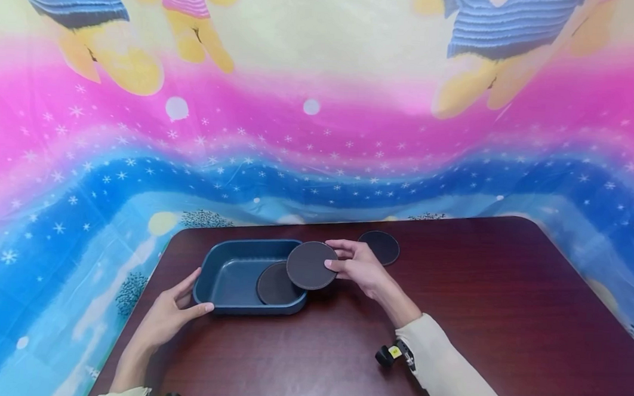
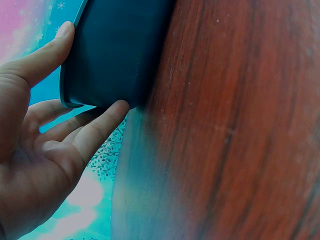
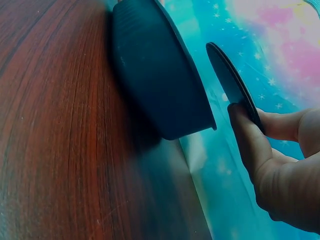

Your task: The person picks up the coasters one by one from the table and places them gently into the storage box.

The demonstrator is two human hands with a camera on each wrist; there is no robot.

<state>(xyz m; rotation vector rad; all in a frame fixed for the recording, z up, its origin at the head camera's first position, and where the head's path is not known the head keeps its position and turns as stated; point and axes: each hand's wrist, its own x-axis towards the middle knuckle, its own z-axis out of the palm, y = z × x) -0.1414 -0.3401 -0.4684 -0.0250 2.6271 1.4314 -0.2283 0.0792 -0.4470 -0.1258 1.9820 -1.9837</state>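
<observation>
A deep blue-grey rectangular dish with rounded corners (image 1: 225, 307) stands toward the far left of the table. My left hand (image 1: 162, 321) holds its left end, thumb at the near rim and fingers along the end wall; the left wrist view shows the fingertips against the dish (image 2: 110, 55). Between thumb and fingers, my right hand (image 1: 364, 269) pinches a round dark brown coaster (image 1: 310, 266) above the dish's right end. Clear of the rim in the right wrist view, that coaster (image 3: 230, 75) is tilted. Another coaster (image 1: 275, 285) lies inside the dish, partly hidden by the held one.
A further round dark coaster (image 1: 383, 248) lies on the table behind my right hand. The brown wood-grain table (image 1: 506, 291) stretches to the right and toward me. A printed cloth (image 1: 320, 138) with snowflakes hangs behind the table's far edge.
</observation>
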